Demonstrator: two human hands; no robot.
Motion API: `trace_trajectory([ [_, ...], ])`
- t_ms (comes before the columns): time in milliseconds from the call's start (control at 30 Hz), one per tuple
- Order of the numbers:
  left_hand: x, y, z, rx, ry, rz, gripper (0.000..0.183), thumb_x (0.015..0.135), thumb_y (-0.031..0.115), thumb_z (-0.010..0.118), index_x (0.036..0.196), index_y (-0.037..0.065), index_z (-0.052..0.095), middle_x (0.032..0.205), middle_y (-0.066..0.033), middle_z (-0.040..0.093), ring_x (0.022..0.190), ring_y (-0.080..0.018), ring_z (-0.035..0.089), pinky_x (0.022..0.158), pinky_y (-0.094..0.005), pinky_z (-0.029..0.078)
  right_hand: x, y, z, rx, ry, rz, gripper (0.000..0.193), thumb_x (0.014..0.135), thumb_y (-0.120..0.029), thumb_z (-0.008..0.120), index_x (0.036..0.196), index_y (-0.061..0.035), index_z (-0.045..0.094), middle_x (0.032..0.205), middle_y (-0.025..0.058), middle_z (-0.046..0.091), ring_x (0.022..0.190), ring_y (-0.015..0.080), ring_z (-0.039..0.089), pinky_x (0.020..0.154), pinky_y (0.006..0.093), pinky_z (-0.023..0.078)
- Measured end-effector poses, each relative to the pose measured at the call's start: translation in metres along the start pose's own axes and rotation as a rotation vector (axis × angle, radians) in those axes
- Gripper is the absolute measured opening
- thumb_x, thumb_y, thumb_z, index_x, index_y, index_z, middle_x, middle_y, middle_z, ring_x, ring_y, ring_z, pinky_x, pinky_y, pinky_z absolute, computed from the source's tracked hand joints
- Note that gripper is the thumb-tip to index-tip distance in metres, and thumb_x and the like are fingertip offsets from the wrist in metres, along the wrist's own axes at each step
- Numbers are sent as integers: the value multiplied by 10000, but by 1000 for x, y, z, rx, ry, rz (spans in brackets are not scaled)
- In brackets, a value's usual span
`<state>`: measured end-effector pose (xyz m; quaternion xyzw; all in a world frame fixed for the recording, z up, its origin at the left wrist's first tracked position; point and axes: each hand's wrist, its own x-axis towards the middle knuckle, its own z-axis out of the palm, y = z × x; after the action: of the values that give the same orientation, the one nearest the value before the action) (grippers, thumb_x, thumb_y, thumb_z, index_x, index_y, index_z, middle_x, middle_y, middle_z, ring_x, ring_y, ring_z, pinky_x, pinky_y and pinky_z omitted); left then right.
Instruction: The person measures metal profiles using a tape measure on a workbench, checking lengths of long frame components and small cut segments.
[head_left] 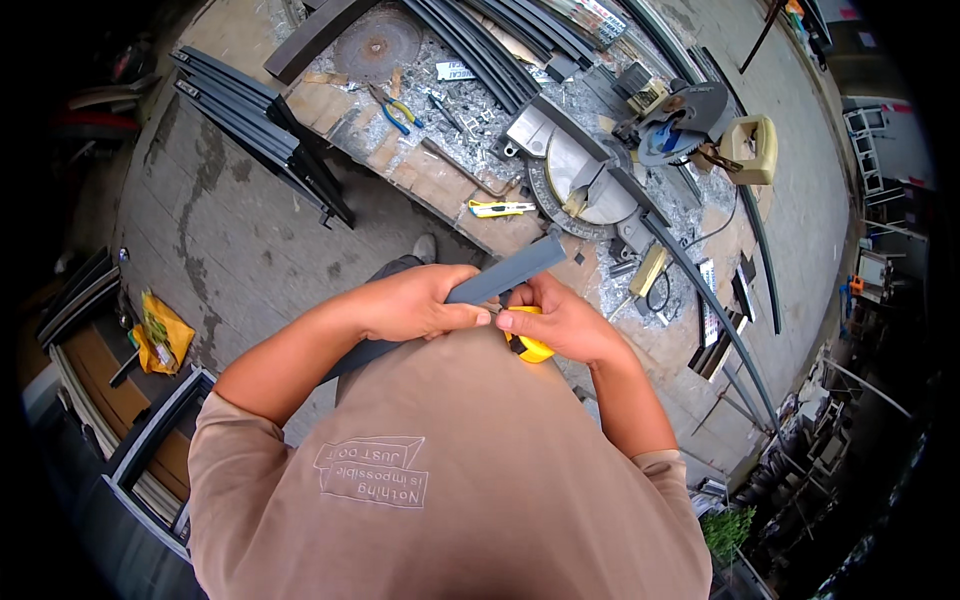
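Note:
A long grey metal profile (pixel 512 272) slants across in front of my body, its far end beside the worktable's near edge. My left hand (pixel 425 303) is closed round it, thumb toward the right. Close by, my right hand (pixel 562 318) grips a yellow tape measure (pixel 530 347) with black parts, just below the profile. Both thumbs nearly meet at the tape's mouth; whether any blade is drawn out is too small to tell. A yellow utility knife (pixel 502 209) lies on the table past the profile's end.
A mitre saw (pixel 590 185) stands on the worktable (pixel 400 170) amid metal shavings. Pliers (pixel 395 108) and a round saw blade (pixel 377 46) lie to its left. Dark profiles (pixel 470 45) are stacked at the back; more bundled profiles (pixel 260 130) stick out over the floor at left.

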<state>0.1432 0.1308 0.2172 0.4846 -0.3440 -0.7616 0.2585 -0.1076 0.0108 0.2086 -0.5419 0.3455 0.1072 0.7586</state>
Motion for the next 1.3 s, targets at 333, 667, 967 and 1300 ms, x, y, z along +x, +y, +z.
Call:
trace_trajectory([
  [333, 2, -10, 19, 15, 83, 5, 315, 1100, 318, 759, 1198, 46, 637, 916, -4, 635, 767, -89, 602, 680, -303, 514, 16, 11, -6, 134, -99, -20, 680, 953, -362, 951, 1354, 38, 576, 1023, 32, 696, 919, 114, 665, 776, 296, 540],
  [667, -12, -9, 19, 140, 121, -45, 392, 1097, 406, 751, 1119, 34, 630, 849, -31, 637, 747, -113, 615, 680, -328, 511, -13, 14, -53, -214, -51, 43, 378, 982, -314, 886, 1180, -24, 747, 946, 30, 735, 886, 118, 674, 759, 327, 540],
  [967, -35, -22, 0, 124, -69, -122, 441, 1125, 471, 718, 1108, 50, 590, 844, -1, 587, 723, -102, 581, 658, -316, 489, -83, -40, -115, -614, 303, -124, 175, 959, -159, 816, 994, 12, 826, 875, 102, 735, 820, 219, 702, 760, 378, 546],
  [1300, -31, -17, -6, 127, -155, -173, 521, 1142, 519, 675, 1310, 31, 601, 878, 2, 576, 746, -96, 564, 683, -306, 491, -44, -88, -71, -929, 237, -314, 166, 936, -172, 826, 972, -10, 827, 826, 151, 702, 757, 328, 686, 708, 427, 530],
])
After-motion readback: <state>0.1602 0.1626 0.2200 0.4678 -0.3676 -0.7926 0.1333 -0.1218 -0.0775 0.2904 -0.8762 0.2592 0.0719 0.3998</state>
